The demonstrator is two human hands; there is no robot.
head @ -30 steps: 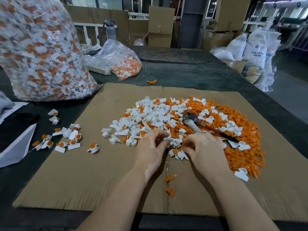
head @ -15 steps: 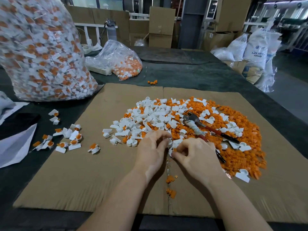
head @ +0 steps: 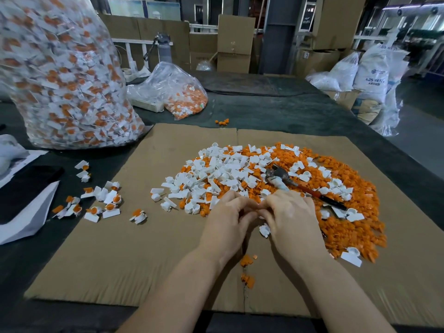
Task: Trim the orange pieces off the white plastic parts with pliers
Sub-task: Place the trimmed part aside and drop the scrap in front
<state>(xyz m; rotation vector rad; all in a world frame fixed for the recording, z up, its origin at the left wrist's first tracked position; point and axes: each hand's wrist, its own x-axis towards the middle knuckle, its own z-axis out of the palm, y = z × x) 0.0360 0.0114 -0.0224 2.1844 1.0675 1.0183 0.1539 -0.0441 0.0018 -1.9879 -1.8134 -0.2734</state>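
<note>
My left hand (head: 228, 219) and my right hand (head: 292, 218) meet fingertip to fingertip at the near edge of the pile of white plastic parts (head: 223, 171), fingers curled inward. A white plastic part (head: 264, 230) peeks out under my right thumb, held there. What lies between my left fingers is hidden. The pliers (head: 282, 180) lie loose on the pile just beyond my right hand, with the red-and-black handle pointing right. Cut orange pieces (head: 346, 227) cover the right side of the pile.
A cardboard sheet (head: 120, 248) covers the dark table. Untrimmed white-and-orange parts (head: 101, 200) lie scattered at the left. A big clear bag of parts (head: 62, 75) stands at the back left, a smaller bag (head: 175, 92) behind. A few orange scraps (head: 246, 260) lie near my wrists.
Both hands have drawn together and slightly toward me at the pile's near edge; my right hand moved left, leaving the pliers' handle uncovered.
</note>
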